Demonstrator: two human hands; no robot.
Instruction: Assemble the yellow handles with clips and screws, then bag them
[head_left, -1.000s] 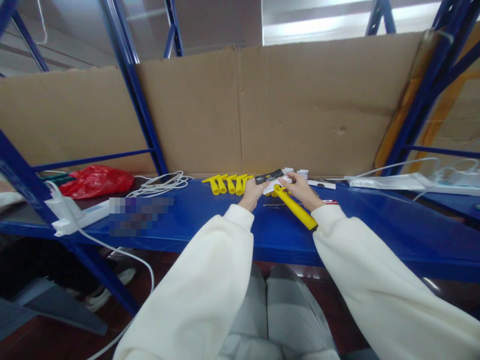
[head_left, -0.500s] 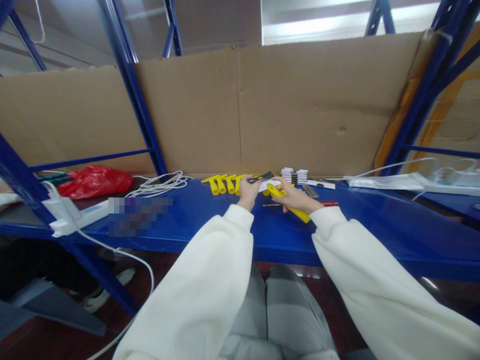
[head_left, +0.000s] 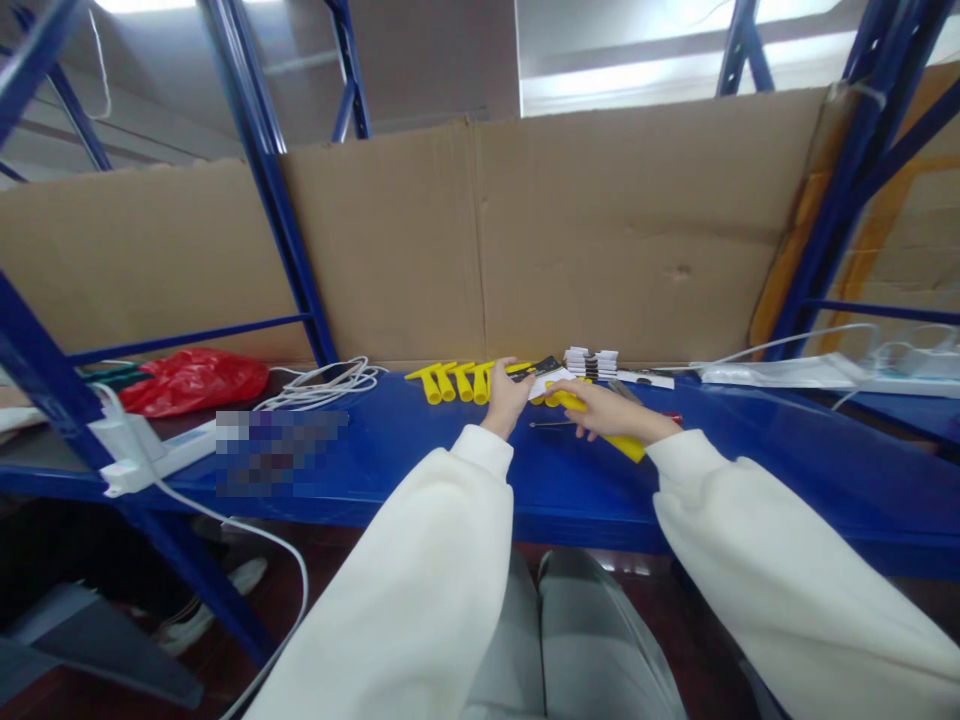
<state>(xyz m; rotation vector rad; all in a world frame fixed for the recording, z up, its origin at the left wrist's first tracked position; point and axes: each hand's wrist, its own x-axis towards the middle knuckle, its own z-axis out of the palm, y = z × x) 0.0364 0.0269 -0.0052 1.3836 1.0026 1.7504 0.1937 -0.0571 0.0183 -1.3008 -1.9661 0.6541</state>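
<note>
My left hand (head_left: 507, 402) is closed on a black-and-white card (head_left: 555, 380), pinching its left side. My right hand (head_left: 606, 410) is wrapped round a yellow plastic T-shaped tool (head_left: 627, 449), whose round handle slants out below the palm. Fingers of that hand also reach the card's right edge, where card and tool come together; whether they are joined is hidden. To the left of my hands, several like yellow tools (head_left: 448, 386) lie in a row on the blue table (head_left: 420, 445). More yellow parts show partly behind my hands.
Bundled white cards (head_left: 590, 362) stand at the back. A thin metal rod (head_left: 551, 425) lies beneath my right hand. On the left are a coiled white cable (head_left: 330, 385), a red plastic bag (head_left: 196, 380) and a power strip (head_left: 184, 447). A cardboard wall (head_left: 600, 230) closes the back.
My right hand has shifted slightly right and lower with the yellow tool, its fingers now lying more over the card. My left hand keeps the card. The view has tilted up a little.
</note>
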